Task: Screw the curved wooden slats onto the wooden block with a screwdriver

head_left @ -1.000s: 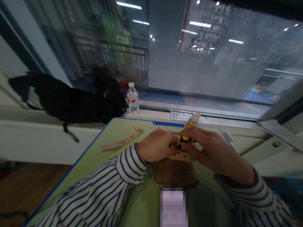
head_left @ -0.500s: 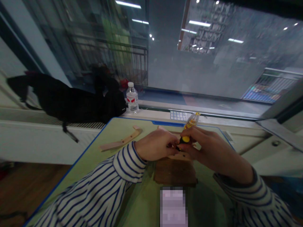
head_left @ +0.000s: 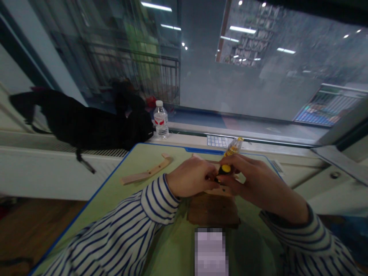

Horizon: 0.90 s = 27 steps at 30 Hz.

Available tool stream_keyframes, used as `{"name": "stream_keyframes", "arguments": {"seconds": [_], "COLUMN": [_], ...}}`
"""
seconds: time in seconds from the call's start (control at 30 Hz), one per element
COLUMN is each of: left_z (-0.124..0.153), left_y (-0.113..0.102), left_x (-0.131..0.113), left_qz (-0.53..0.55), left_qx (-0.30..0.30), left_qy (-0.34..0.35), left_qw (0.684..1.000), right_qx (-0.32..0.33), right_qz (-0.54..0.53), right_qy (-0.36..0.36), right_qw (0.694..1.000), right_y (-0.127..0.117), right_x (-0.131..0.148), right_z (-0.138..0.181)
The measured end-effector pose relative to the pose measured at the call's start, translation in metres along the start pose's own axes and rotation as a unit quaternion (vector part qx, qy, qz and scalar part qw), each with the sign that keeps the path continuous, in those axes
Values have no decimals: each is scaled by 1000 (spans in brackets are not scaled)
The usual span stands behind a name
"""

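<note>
A green, blue-edged desk board (head_left: 94, 191) fills the foreground, with a black fabric bag (head_left: 86, 122) and a clear plastic water bottle (head_left: 161, 120) beyond it. A dark brown wooden block (head_left: 213, 211) and a pale slotted wooden strip (head_left: 146, 171) are laid on it. Above the board, a small screwdriver (head_left: 233, 148) with a clear-and-yellow handle is gripped by the closed right hand (head_left: 258, 184). Its tip is being worked at, it seems. The left hand (head_left: 191, 177) is curled beside the tip; whether anything is held there cannot be told.

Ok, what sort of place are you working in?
Probably a classroom or craft workroom: a green desk with wooden parts on it, a big window with a railing beyond, and a black bag on the sill.
</note>
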<state>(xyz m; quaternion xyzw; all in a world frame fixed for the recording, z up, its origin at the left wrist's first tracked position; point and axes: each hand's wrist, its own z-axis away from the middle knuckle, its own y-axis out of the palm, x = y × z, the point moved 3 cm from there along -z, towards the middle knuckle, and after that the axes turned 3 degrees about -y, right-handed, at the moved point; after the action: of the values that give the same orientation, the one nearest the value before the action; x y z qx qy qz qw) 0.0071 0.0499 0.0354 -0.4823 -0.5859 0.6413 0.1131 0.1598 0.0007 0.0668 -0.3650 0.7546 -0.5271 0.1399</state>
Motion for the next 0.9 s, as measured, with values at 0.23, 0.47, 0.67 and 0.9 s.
{"name": "stream_keyframes", "arguments": {"seconds": [0.23, 0.47, 0.67, 0.9], "left_z": [1, 0, 0, 1], "left_y": [0, -1, -1, -2], "left_x": [0, 2, 4, 2], "left_qz": [21, 10, 19, 39], "left_qx": [11, 21, 39, 23], "left_qy": [12, 29, 47, 36], "left_qw": [1000, 999, 998, 998], "right_qx": [22, 16, 18, 27], "right_qz": [-18, 11, 13, 13], "right_qy": [-16, -7, -2, 9], "right_qw": [999, 1000, 1000, 999], "right_y": [0, -1, 0, 0], "right_x": [2, 1, -2, -1], "right_z": [1, 2, 2, 2]}}
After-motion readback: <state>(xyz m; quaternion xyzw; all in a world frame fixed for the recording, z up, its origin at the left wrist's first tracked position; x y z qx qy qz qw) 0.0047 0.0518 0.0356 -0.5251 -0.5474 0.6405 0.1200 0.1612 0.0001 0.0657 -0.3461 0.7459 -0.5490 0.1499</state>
